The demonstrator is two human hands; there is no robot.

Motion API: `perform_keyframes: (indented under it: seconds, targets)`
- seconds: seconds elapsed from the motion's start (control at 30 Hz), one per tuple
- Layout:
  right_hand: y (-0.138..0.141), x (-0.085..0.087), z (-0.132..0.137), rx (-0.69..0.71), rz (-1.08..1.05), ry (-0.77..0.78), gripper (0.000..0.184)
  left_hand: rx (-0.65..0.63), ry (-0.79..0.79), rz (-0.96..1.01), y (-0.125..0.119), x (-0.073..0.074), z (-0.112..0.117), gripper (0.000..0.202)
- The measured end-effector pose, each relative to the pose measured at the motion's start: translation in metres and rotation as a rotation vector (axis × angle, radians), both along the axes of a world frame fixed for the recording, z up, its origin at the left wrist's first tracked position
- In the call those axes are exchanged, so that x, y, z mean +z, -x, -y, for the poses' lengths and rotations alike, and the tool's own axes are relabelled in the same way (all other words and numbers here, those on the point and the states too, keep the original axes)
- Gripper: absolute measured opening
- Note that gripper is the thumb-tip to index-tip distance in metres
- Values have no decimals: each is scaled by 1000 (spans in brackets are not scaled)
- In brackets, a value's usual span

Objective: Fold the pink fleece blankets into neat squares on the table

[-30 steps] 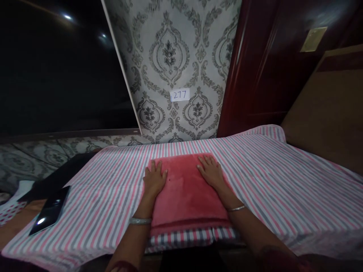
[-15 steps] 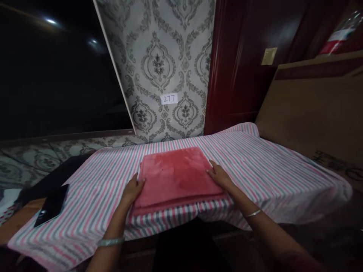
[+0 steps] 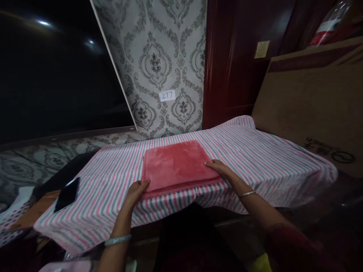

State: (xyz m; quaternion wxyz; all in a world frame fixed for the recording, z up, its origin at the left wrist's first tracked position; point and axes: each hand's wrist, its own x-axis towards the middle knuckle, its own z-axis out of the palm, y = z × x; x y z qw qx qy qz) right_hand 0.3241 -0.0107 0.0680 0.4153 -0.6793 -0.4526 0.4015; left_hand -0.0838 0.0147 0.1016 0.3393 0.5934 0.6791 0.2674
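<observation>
A folded pink plush cloth [image 3: 178, 162] lies flat near the front edge of the table, its layers showing along the near side. My left hand [image 3: 136, 193] grips its near left corner, thumb on top and the other fingers partly hidden at the side. On the right edge, my right hand [image 3: 222, 169] holds the cloth with the thumb above and fingers mostly tucked out of sight. Beneath it spreads a striped tablecloth [image 3: 249, 151] in pink, grey and white.
A dark phone [image 3: 67, 194] rests at the table's left end. Behind stand a large black screen [image 3: 62, 68] and a wall with a paper label [image 3: 167, 95] reading 277. On the right are a cardboard box [image 3: 309, 102] and a bottle [image 3: 329, 26].
My hands have closed in on the cloth's sides, thumbs now pressed on its top. The camera view has shifted slightly; the cloth stays on the table.
</observation>
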Motion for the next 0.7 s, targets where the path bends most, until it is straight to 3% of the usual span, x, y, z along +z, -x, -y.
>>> perform_keyframes:
  seconds: [0.13,0.33,0.47,0.63,0.7]
  targets:
    - [9,10,2,-3,-199,1,32,51,-53,218,-3,8,4,32]
    - [25,33,20,28,-499,-62,21,176,8,761,3,25,0,24]
    - [50,19,61,156,-670,-119,34,377,-148,929,19,15,6,13]
    - [73,-7,104,145,-700,-49,49,510,-197,995,19,-6,36,10]
    - [73,-10,109,146,-671,-37,49,588,-219,1026,15,-8,48,20]
